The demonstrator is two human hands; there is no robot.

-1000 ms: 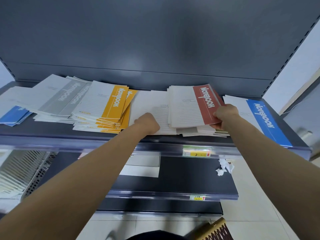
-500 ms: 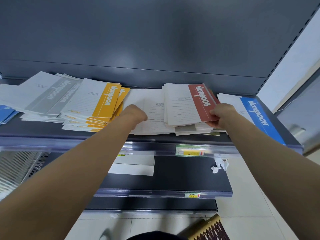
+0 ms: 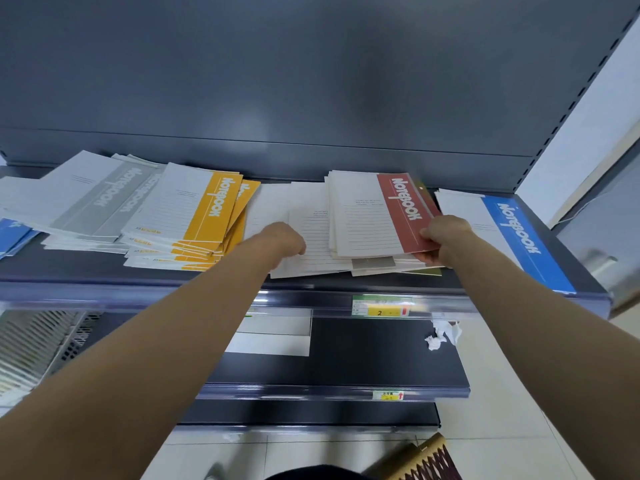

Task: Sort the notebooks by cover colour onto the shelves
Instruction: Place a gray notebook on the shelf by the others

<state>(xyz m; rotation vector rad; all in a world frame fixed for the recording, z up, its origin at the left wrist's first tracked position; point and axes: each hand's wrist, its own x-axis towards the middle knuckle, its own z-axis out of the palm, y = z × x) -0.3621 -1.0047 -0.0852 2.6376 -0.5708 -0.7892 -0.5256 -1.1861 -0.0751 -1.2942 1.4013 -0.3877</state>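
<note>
red notebook (image 3: 403,213) topmost, centre | yellow notebooks (image 3: 214,206) fanned, left | blue notebook (image 3: 512,233) right

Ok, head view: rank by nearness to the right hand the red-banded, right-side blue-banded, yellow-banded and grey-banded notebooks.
1. Red-banded notebook, gripped by the right hand.
2. Blue-banded notebook, just to its right.
3. Yellow-banded stack, left of centre.
4. Grey-banded stack, far left.

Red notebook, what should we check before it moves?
1. Right hand grips the red notebook by its corner: ok.
2. Left hand holds the white notebook down: cannot tell.
3. Only one notebook pinched: cannot tell.
4. Red pile waiting on the shelf: not ok, none visible.
5. Stack underneath sorted: not ok, grey and olive edges show.
</note>
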